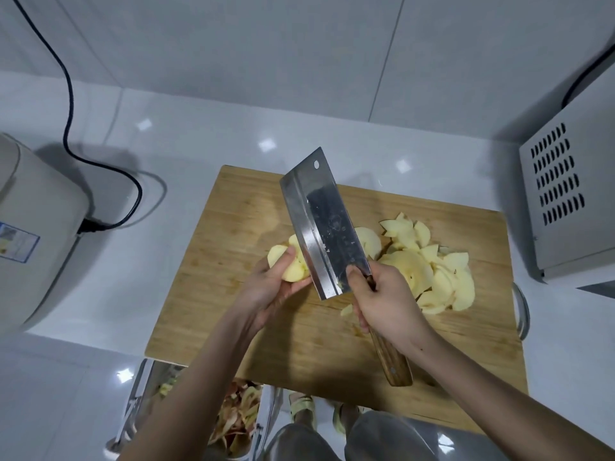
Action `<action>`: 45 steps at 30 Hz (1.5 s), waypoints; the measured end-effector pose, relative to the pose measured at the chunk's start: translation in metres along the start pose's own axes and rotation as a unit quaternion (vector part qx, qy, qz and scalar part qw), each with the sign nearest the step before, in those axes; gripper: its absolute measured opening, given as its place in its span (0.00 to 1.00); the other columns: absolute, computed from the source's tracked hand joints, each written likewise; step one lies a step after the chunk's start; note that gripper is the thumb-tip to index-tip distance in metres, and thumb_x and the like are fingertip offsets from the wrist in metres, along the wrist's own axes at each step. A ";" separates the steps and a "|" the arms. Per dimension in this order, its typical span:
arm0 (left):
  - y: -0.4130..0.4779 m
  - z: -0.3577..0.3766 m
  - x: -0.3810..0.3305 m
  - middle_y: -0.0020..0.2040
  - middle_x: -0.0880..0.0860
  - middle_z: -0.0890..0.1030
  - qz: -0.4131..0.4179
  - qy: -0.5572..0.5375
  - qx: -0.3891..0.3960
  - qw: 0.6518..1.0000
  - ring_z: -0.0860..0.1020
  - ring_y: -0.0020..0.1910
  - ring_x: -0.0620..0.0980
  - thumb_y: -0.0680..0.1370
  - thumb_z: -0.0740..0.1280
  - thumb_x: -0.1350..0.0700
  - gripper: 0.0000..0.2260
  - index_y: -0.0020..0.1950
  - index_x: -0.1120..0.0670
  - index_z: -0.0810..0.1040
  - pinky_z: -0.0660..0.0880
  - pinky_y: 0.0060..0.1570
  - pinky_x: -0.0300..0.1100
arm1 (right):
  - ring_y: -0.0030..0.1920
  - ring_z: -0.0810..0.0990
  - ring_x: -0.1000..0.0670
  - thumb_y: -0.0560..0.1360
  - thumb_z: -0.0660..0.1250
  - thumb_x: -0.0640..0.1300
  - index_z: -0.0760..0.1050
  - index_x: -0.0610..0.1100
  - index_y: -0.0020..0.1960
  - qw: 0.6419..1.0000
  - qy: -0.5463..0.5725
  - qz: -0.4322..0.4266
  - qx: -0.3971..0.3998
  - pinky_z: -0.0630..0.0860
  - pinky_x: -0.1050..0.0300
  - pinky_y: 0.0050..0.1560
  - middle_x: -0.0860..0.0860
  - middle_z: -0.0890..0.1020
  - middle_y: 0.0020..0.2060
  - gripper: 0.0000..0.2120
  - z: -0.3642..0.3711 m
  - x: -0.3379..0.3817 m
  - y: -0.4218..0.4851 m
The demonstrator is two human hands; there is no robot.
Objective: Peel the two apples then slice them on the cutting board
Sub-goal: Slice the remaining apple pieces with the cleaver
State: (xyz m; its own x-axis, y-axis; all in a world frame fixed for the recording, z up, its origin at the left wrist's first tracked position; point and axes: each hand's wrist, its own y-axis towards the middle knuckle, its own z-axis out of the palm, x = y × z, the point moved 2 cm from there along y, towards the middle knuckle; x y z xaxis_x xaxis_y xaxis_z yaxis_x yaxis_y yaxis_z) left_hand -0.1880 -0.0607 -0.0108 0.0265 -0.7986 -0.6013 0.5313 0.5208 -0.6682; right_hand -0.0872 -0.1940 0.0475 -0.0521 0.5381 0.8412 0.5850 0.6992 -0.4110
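Our left hand [266, 287] holds a peeled apple piece [289, 262] in its fingers above the cutting board [233, 261], centre frame. Our right hand [382, 301] grips the cleaver [322, 224]. We should lay the piece flat, tuck fingertips, and cut thin like the slices [432, 264] at right.

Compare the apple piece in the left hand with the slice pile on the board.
The apple piece is one thick chunk; the slice pile is many thin slices. The piece is held in the left hand, beside the cleaver; the pile lies on the board, right of the blade. Both are peeled, pale yellow.
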 end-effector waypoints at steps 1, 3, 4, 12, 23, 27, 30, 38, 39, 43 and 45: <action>0.000 0.001 -0.001 0.50 0.57 0.82 0.007 0.013 0.003 1.000 0.83 0.48 0.51 0.78 0.65 0.58 0.08 0.56 0.58 0.75 0.81 0.39 0.44 | 0.19 0.71 0.54 0.80 0.57 0.48 0.72 0.41 0.45 1.000 -0.007 -0.001 -0.002 0.72 0.57 0.25 0.47 0.72 0.24 0.12 -0.001 0.000 0.000; -0.002 0.004 -0.003 0.48 0.56 0.83 0.024 0.039 0.007 0.999 0.83 0.46 0.50 0.78 0.65 0.58 0.07 0.55 0.58 0.75 0.80 0.38 0.42 | 0.19 0.71 0.54 0.80 0.57 0.48 0.72 0.41 0.44 1.000 -0.014 -0.002 -0.003 0.73 0.55 0.25 0.47 0.72 0.24 0.12 -0.002 0.000 -0.001; -0.002 0.005 -0.003 0.48 0.55 0.83 0.033 0.050 0.005 0.998 0.83 0.46 0.49 0.78 0.65 0.58 0.06 0.54 0.58 0.75 0.80 0.38 0.41 | 0.20 0.71 0.54 0.80 0.57 0.48 0.72 0.42 0.44 1.000 -0.015 -0.002 -0.003 0.74 0.54 0.25 0.47 0.72 0.24 0.12 -0.002 0.001 -0.001; 0.000 0.014 -0.001 0.53 0.56 0.80 0.082 0.082 -0.053 0.992 0.80 0.53 0.53 0.78 0.66 0.54 0.09 0.54 0.57 0.76 0.80 0.39 0.40 | 0.25 0.72 0.50 0.79 0.58 0.48 0.75 0.43 0.47 0.999 -0.015 -0.027 -0.035 0.75 0.45 0.27 0.50 0.71 0.24 0.11 0.001 0.004 -0.004; -0.001 0.016 -0.018 0.52 0.58 0.82 0.080 0.157 0.057 0.983 0.82 0.50 0.52 0.79 0.63 0.57 0.08 0.54 0.59 0.76 0.80 0.42 0.42 | 0.19 0.71 0.57 0.80 0.58 0.47 0.72 0.47 0.42 1.000 0.010 -0.004 0.011 0.69 0.63 0.23 0.53 0.72 0.21 0.09 -0.011 0.011 0.001; 0.001 0.019 -0.022 0.53 0.58 0.81 0.089 0.160 0.058 0.981 0.82 0.50 0.52 0.78 0.64 0.56 0.08 0.55 0.59 0.75 0.80 0.41 0.42 | 0.19 0.70 0.56 0.80 0.58 0.47 0.72 0.46 0.43 1.000 0.021 0.000 0.010 0.67 0.66 0.20 0.50 0.73 0.22 0.09 -0.014 0.015 0.000; -0.001 0.027 -0.019 0.47 0.53 0.82 0.108 0.114 0.019 0.987 0.82 0.43 0.46 0.78 0.66 0.56 0.05 0.52 0.56 0.76 0.80 0.37 0.40 | 0.19 0.69 0.57 0.79 0.59 0.47 0.73 0.46 0.44 0.999 0.039 -0.007 -0.003 0.70 0.63 0.22 0.53 0.71 0.20 0.08 -0.010 0.015 -0.001; -0.001 0.023 -0.021 0.47 0.54 0.81 0.118 0.175 0.037 0.977 0.80 0.48 0.51 0.78 0.66 0.57 0.04 0.50 0.56 0.75 0.81 0.42 0.44 | 0.17 0.68 0.56 0.80 0.59 0.46 0.72 0.45 0.41 1.000 0.025 -0.001 0.006 0.65 0.66 0.19 0.50 0.72 0.21 0.11 -0.018 0.020 -0.002; 0.000 0.024 -0.018 0.48 0.53 0.81 0.117 0.157 0.024 0.980 0.80 0.49 0.52 0.77 0.66 0.56 0.04 0.50 0.55 0.76 0.81 0.45 0.45 | 0.18 0.69 0.56 0.80 0.59 0.46 0.73 0.45 0.42 1.000 0.030 -0.004 -0.002 0.66 0.66 0.19 0.52 0.72 0.20 0.10 -0.015 0.018 -0.003; 0.001 0.027 -0.007 0.52 0.57 0.81 0.108 0.103 -0.013 0.989 0.80 0.51 0.53 0.76 0.68 0.52 0.12 0.56 0.57 0.77 0.80 0.45 0.45 | 0.18 0.69 0.57 0.80 0.59 0.46 0.72 0.46 0.42 0.999 0.034 -0.015 -0.011 0.69 0.64 0.22 0.54 0.71 0.18 0.09 -0.011 0.016 -0.004; -0.002 0.025 -0.012 0.48 0.54 0.80 0.117 0.164 0.016 0.979 0.81 0.45 0.47 0.77 0.66 0.55 0.07 0.53 0.56 0.76 0.80 0.39 0.40 | 0.18 0.69 0.57 0.80 0.59 0.47 0.73 0.46 0.41 1.000 0.021 -0.003 -0.001 0.67 0.66 0.20 0.53 0.72 0.19 0.10 -0.018 0.018 -0.003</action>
State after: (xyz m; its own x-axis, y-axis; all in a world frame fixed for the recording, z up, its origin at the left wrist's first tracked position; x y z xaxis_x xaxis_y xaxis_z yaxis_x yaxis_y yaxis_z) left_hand -0.1680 -0.0602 0.0085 -0.1198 -0.5167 -0.8477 0.5703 0.6632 -0.4848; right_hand -0.0758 -0.1947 0.0705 -0.0217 0.5131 0.8581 0.5859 0.7020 -0.4049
